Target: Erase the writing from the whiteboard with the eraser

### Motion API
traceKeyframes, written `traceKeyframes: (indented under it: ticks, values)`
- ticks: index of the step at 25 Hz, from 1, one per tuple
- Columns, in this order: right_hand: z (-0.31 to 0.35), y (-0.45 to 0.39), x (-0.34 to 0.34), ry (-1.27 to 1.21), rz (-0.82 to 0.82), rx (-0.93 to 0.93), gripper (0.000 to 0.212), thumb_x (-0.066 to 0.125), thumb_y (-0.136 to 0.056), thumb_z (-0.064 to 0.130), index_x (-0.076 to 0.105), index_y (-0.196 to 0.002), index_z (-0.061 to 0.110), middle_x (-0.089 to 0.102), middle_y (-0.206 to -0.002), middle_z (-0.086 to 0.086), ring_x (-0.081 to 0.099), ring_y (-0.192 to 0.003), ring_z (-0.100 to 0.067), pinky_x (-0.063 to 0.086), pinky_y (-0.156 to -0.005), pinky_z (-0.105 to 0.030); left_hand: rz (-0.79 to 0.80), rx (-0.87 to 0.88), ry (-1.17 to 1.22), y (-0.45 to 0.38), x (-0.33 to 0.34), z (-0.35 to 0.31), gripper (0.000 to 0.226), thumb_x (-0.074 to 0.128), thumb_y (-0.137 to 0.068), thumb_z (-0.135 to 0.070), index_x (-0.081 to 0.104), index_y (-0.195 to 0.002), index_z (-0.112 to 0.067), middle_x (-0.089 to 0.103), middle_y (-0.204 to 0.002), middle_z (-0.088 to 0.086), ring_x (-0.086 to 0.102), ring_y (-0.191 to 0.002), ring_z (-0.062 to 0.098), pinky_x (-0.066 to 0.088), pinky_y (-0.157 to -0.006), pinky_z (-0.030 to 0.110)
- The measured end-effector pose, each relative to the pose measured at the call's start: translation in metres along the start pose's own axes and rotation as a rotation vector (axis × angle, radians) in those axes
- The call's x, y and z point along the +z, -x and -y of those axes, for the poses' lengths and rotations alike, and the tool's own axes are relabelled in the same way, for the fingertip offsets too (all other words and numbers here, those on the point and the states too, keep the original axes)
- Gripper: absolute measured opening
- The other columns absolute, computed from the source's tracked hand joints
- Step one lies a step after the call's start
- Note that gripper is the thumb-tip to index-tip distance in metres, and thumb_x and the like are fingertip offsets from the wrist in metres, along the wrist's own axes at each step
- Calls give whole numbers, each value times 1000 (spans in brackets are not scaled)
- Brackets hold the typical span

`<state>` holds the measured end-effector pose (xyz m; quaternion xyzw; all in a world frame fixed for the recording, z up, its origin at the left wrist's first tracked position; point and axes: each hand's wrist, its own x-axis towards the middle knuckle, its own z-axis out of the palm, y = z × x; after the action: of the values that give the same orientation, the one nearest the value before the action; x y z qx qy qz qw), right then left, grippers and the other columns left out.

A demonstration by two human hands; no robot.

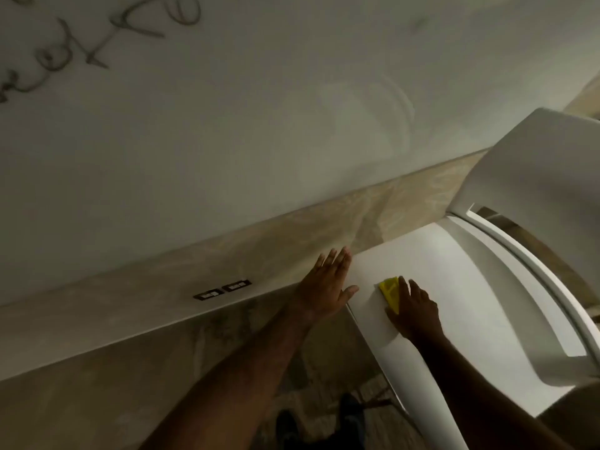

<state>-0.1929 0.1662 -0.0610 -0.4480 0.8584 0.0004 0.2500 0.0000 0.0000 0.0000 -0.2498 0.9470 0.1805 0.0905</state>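
Dim room, whiteboard [227, 125] wall ahead, writing [81, 43] upper left. Right hand [414, 315] lies on the yellow eraser [390, 292] on the white table [454, 287]; left hand [328, 284] spread beside it. Grip the eraser firmly before lifting toward the writing.

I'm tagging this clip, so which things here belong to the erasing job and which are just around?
For the job:
- whiteboard on the wall
- writing at its upper left
- yellow eraser, under the right hand
- left hand, open, no grip on anything

Just around:
- white chair the eraser lies on
- wall sockets
- shoes on the floor
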Motion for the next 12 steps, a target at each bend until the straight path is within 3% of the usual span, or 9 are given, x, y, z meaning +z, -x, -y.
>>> traceKeyframes:
  ticks: [6,12]
  values:
    - [-6,-5,18,-115,11,97,75,51,-103,39,10,-164,23,41,-149,-11,46,-130,-32,41,-106,-48,51,-68,-21,11,6,16,105,-3,-93,-77,-4,-172,-9,-3,-182,11,4,-168,36,5,-136,48]
    - [8,-7,-7,-214,-133,11,79,62,-98,38,21,-162,17,49,-139,-14,53,-115,-31,47,-88,-41,-117,-70,-51,25,-29,39,91,14,-107,-69,0,-173,-8,1,-182,11,4,-168,30,7,-138,48]
